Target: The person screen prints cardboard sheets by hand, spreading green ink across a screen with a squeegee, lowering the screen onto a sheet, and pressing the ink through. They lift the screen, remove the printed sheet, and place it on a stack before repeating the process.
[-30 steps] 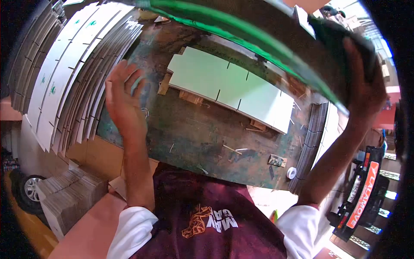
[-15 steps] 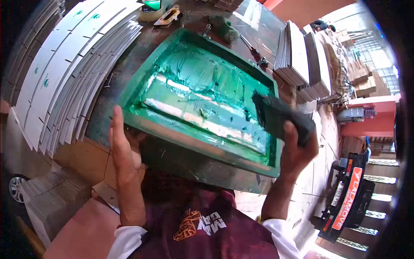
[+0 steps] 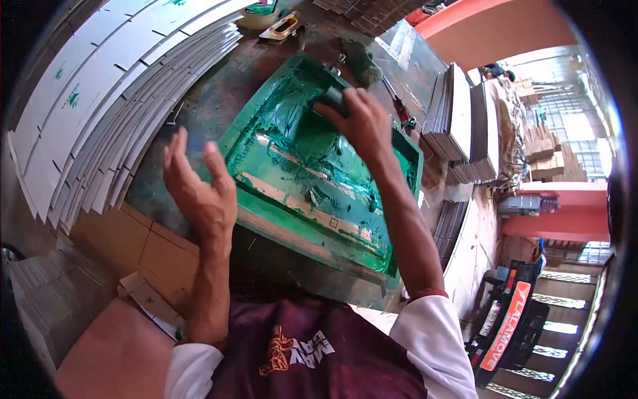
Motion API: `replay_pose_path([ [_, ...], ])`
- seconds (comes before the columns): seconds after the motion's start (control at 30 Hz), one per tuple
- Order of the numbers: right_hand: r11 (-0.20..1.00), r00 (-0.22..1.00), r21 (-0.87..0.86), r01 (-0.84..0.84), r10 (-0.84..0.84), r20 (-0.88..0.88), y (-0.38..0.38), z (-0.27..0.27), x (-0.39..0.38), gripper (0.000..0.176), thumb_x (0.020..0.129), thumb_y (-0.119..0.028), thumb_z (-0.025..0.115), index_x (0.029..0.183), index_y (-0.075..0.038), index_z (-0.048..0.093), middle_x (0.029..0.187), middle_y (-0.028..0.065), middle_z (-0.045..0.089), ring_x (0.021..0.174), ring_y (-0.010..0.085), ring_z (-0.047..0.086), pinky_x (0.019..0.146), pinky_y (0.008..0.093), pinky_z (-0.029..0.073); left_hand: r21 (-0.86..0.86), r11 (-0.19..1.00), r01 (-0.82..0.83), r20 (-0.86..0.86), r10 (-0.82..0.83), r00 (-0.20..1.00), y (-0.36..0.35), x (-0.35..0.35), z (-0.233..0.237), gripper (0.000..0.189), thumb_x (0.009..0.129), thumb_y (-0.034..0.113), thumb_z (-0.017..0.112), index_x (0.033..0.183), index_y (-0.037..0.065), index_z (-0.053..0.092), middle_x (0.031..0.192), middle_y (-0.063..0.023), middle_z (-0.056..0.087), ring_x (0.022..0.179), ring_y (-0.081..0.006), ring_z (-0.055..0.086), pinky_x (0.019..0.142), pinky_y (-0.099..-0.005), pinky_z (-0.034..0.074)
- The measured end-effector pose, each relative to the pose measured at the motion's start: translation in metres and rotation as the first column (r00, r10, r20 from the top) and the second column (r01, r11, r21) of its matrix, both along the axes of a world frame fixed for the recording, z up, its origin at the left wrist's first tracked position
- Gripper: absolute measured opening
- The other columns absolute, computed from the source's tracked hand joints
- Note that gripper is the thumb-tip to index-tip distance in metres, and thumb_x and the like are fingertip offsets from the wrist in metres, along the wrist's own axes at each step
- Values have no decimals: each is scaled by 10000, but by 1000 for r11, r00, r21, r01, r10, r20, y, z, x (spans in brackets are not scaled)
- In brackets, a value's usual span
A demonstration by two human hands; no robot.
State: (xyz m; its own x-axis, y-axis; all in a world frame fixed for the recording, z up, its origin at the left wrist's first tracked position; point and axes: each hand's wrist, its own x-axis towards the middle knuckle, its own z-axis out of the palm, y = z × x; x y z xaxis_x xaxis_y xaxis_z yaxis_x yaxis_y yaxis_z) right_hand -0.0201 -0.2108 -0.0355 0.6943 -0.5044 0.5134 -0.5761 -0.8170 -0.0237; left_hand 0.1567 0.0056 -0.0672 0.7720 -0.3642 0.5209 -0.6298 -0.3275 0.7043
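A green-stained wooden frame [image 3: 286, 231] lies tilted on the dark table, its inner surface smeared with wet green ink or paint. My right hand [image 3: 364, 123] grips a dark block [image 3: 336, 100] over the upper part of the frame, fingers wrapped round it. Beside the frame's left edge, my left hand [image 3: 203, 189] is raised with its fingers apart and holds nothing. A small dark clump [image 3: 318, 196] sits on the smeared surface near the middle.
Stacked flat white sheets [image 3: 100, 86] rise at the left, and more stacks [image 3: 458, 113] stand at the right. Behind the frame are a dark green cloth [image 3: 361, 61], a red-handled tool [image 3: 403, 112] and a yellowish container [image 3: 258, 18]. Cardboard [image 3: 113, 243] lies low at the left.
My right hand has moved with the block from the frame's right side up and left to its far part. My left hand has spread its fingers; green smears cover more of the surface.
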Motion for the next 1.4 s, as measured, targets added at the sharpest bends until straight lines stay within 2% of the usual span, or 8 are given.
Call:
replay_pose_path([
  [0.2, 994, 989, -96, -53, 39, -141, 73, -19, -4, 331, 775, -272, 811, 895, -88, 563, 851, 85, 547, 772, 260, 574, 624, 377, 484, 52, 997, 62, -149, -54, 987, 7, 2, -14, 384, 1049, 260, 549, 1324, -7, 574, 1290, -226, 613, 1220, -396, 579, 1037, -476, 444],
  [0.47, 981, 999, 195, 0, 10, -51, 34, 21, -8, 425, 781, -376, 858, 820, -74, 562, 764, 100, 564, 680, 309, 597, 574, 435, 484, 37, 997, 73, -157, -66, 985, 8, 3, -14, 308, 1034, 203, 569, 1263, 1, 614, 1267, -204, 638, 1239, -396, 579, 1056, -481, 448],
  [0.67, 991, 995, 137, 13, 0, -98, -13, 15, 14, 427, 779, -392, 854, 793, -73, 572, 741, 98, 586, 676, 327, 635, 581, 443, 502, 35, 997, 69, -160, -63, 985, 8, 4, -14, 295, 1042, 197, 565, 1256, 0, 617, 1261, -209, 637, 1210, -369, 601, 1034, -452, 463],
  [0.97, 974, 989, 171, -151, 147, 34, 59, 17, -17, 422, 727, -328, 911, 746, -66, 581, 660, 82, 492, 579, 274, 533, 517, 395, 431, -53, 996, 69, -213, -79, 974, 8, 1, -14, 273, 1033, 175, 570, 1222, -12, 629, 1249, -193, 647, 1205, -353, 599, 1042, -453, 462],
  [1.03, 930, 988, 366, -26, 80, -133, 40, 31, -37, 389, 784, -351, 872, 758, -57, 618, 716, 84, 575, 655, 248, 617, 568, 388, 494, -78, 993, 88, -206, -102, 973, 8, 1, -14, 294, 1050, 204, 556, 1238, -13, 623, 1254, -187, 647, 1182, -323, 616, 1025, -426, 472],
  [1.07, 653, 987, 757, -28, -104, 126, 32, 31, -51, 333, 841, -332, 846, 857, -29, 709, 746, 50, 656, 705, 158, 655, 611, 322, 521, -85, 994, 69, -190, -85, 978, 7, 3, -16, 301, 1052, 216, 556, 1240, -9, 625, 1251, -184, 644, 1159, -318, 621, 1014, -424, 476],
  [1.2, 528, 916, 848, 56, -365, 167, 7, 70, -120, 342, 894, -329, 810, 1018, -18, 739, 827, 1, 714, 744, 88, 648, 686, 275, 542, -122, 992, 41, -247, -70, 967, 5, 0, -16, 296, 1035, 229, 577, 1195, -11, 645, 1165, -221, 654, 1105, -378, 627, 956, -462, 491],
  [1.4, 782, 964, 571, 251, -257, -73, -14, 41, -193, 390, 852, -413, 827, 976, -59, 723, 799, 85, 680, 727, 183, 669, 678, 345, 546, -95, 994, 54, -218, -73, 973, 6, 0, -20, 335, 1050, 281, 559, 1203, -2, 650, 1173, -209, 657, 1089, -362, 632, 948, -443, 493],
])
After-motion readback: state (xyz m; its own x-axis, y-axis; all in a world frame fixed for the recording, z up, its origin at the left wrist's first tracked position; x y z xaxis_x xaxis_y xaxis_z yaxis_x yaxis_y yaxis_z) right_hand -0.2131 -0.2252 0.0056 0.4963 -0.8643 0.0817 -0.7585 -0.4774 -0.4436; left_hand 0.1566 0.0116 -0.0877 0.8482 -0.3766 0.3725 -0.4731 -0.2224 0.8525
